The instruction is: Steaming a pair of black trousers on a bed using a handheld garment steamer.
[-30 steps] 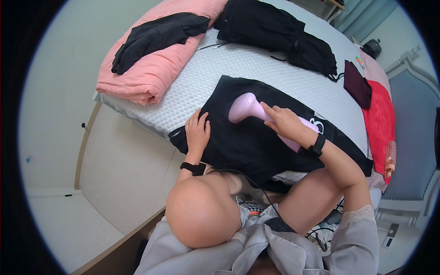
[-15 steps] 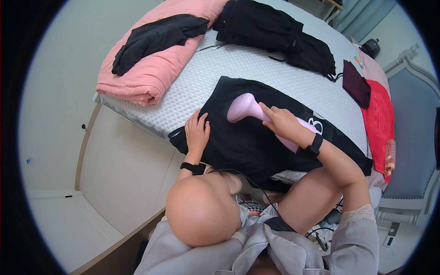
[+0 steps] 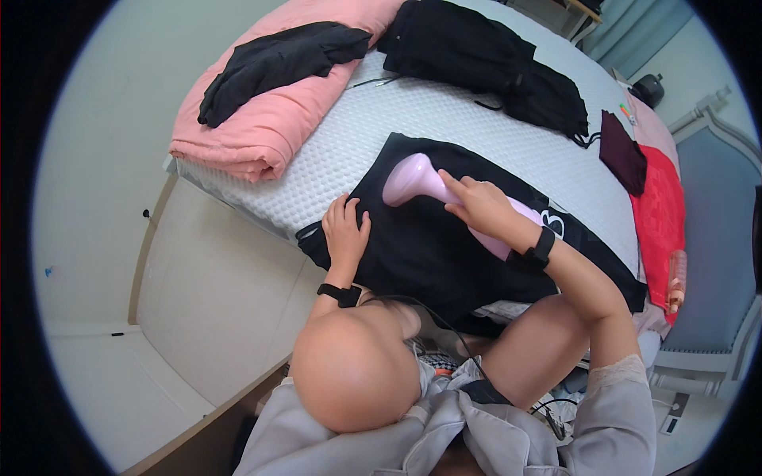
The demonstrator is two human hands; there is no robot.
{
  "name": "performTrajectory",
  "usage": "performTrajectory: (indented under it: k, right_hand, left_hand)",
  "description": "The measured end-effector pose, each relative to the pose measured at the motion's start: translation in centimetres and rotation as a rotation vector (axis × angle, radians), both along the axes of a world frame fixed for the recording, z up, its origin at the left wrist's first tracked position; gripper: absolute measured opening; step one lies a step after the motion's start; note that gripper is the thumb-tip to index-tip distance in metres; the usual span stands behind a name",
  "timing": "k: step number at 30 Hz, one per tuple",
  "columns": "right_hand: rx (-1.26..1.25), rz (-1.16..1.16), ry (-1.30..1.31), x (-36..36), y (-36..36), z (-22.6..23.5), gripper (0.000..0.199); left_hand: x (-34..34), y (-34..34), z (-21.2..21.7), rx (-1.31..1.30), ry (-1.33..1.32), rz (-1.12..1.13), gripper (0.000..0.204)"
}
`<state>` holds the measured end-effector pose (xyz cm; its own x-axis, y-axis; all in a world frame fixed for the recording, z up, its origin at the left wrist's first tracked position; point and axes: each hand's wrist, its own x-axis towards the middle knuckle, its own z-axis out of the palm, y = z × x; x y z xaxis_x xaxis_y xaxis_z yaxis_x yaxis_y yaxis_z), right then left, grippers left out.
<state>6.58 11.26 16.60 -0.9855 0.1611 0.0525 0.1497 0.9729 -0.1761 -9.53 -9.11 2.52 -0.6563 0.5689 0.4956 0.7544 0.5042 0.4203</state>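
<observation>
A black garment (image 3: 425,250) with a white print lies spread over the near edge of the bed. My right hand (image 3: 480,208) is wrapped round the handle of a pink garment steamer (image 3: 410,180). Its wide head is over the upper left part of the cloth; whether it touches I cannot tell. Palm down, my left hand (image 3: 346,234) rests on the garment's left edge with its fingers stretched out. Both wrists wear black bands.
On the white quilted bed (image 3: 333,151) are a folded pink quilt (image 3: 238,147), a dark cloth (image 3: 278,67) on it, and black clothes (image 3: 476,59) farther back. At the right are a maroon cloth (image 3: 621,155), a red cloth (image 3: 660,198) and a clear bottle (image 3: 676,282). A cord (image 3: 444,317) crosses my lap.
The steamer's head has shifted a little left and away from me over the garment, with my right hand still round it. My left hand stays on the garment's edge.
</observation>
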Motion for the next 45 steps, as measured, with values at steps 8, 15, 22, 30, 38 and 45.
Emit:
performTrajectory:
  k: [8, 15, 22, 30, 38, 45]
  right_hand:
    - [0.017, -0.024, -0.010, -0.4, -0.1, -0.9, 0.057]
    - [0.080, 0.020, -0.075, 0.2, 1.1, 2.6, 0.058]
    - [0.062, -0.016, -0.047, 0.9, 1.4, 0.6, 0.058]
    - [0.132, 0.001, -0.039, 0.6, 2.7, 1.5, 0.062]
    - [0.053, -0.061, -0.053, 0.1, 4.0, 0.2, 0.061]
    - [0.003, -0.106, -0.037, 0.0, 4.4, 3.3, 0.057]
  left_hand:
    - [0.1, 0.1, 0.0, 0.005, 0.009, 0.019, 0.031]
    - [0.0, -0.1, -0.2, -0.039, 0.012, 0.029, 0.030]
    - [0.2, 0.1, -0.1, -0.043, 0.014, 0.025, 0.029]
    - [0.2, 0.4, 1.6, -0.064, 0.148, 0.011, 0.029]
    - [2.3, 3.7, 3.4, 0.031, 0.084, -0.810, 0.038]
    - [2.8, 3.1, 1.8, -0.062, 0.081, -0.750, 0.032]
